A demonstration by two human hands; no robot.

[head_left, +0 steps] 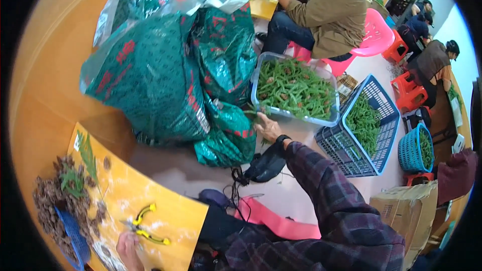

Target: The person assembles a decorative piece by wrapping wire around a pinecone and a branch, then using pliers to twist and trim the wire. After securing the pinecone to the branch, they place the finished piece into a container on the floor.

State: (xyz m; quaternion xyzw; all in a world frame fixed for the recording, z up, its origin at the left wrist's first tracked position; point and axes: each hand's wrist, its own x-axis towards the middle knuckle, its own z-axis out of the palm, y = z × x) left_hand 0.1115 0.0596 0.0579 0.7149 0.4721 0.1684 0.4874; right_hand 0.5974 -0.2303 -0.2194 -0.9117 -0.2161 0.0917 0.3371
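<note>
My right hand (269, 127) is stretched out to the near left corner of a clear plastic tub (296, 114) heaped with green sprigs (296, 88) and brown bits. Its fingers are closed on a green sprig (252, 111), just beside a green woven plastic bag (228, 130). At the lower left, my left hand (129, 249) rests on the yellow tabletop (168, 211) with its fingers curled; what they hold, if anything, is hidden. Beside it lies a pair of cutting pliers (144, 225) with yellow and black handles, jaws toward the hand.
Brown cones (55, 190) pile around a blue basket (73, 236) on the table. Large green bags (150, 70) fill the far left. A blue crate (351, 145) of greenery stands right of the tub, then a round blue basket (415, 148) and cardboard box (406, 211). A person (326, 15) sits beyond.
</note>
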